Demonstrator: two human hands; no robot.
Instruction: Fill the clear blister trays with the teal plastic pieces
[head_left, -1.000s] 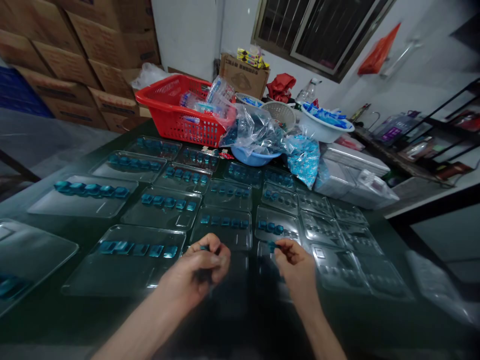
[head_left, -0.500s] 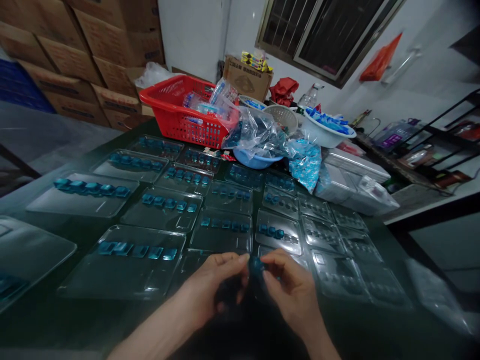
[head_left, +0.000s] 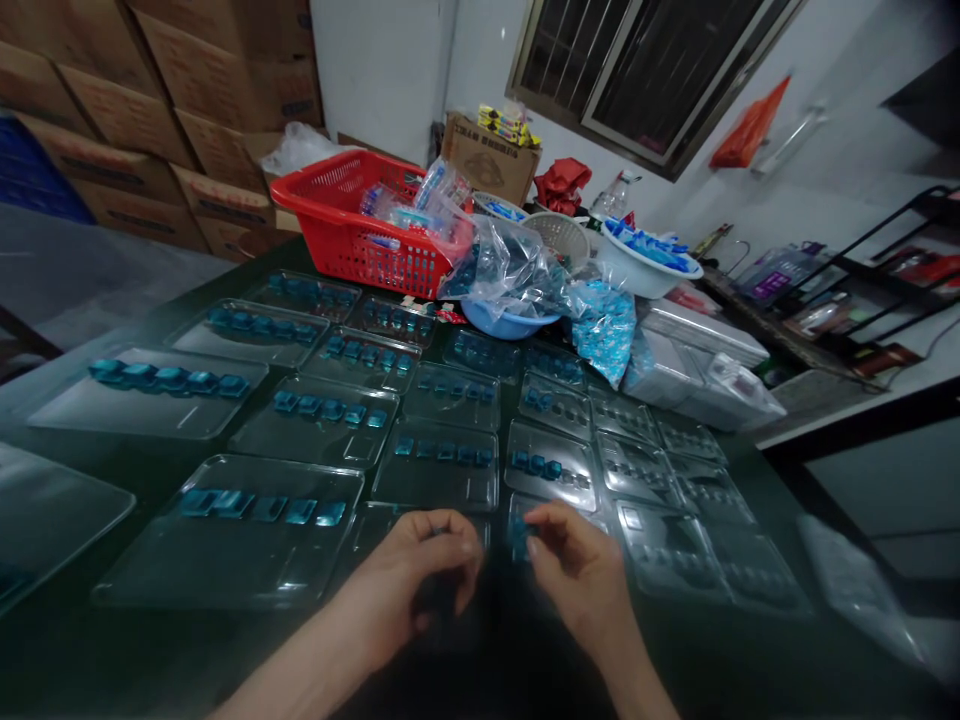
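Above a dark table (head_left: 757,480), the right hand (head_left: 577,585) pinches a small blue translucent block (head_left: 519,538) between thumb and fingers, just over a clear plastic blister tray (head_left: 512,508); the left hand (head_left: 409,580) curls closed, its contents impossible to tell.

We can read nothing: the print on the cardboard box (head_left: 489,150) far beyond our left hand (head_left: 409,575) stays too blurred.
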